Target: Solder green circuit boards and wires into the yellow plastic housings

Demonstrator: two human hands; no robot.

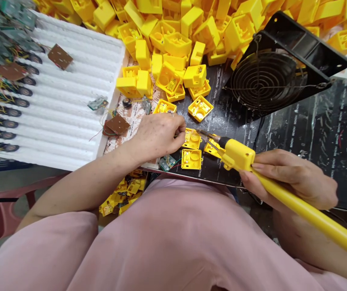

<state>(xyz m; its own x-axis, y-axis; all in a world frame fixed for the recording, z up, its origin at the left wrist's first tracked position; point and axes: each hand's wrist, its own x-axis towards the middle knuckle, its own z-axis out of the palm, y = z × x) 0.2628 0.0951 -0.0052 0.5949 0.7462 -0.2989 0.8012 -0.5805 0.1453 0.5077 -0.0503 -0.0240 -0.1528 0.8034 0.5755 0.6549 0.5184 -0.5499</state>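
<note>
My right hand (pixel 294 178) grips a yellow soldering iron (pixel 240 155) with a thin feed tube beside its tip. The tip points left and reaches a small yellow plastic housing (pixel 192 138). At that housing's left side is my left hand (pixel 161 135), fingers curled together; what they pinch, if anything, is hidden. Just below lies a second open housing (pixel 191 159), with a green circuit board (pixel 167 162) and thin wires on its left. Another housing (pixel 212 146) sits partly under the iron's tip. Further back is one more open housing (pixel 200 108).
A heap of yellow housings (pixel 173 40) fills the back. A black fan (pixel 264 81) stands at the right rear. On the left, a white foam tray (pixel 79 93) bears wired boards and small round speakers (pixel 9 124). Brown boards (pixel 117 124) lie by its edge.
</note>
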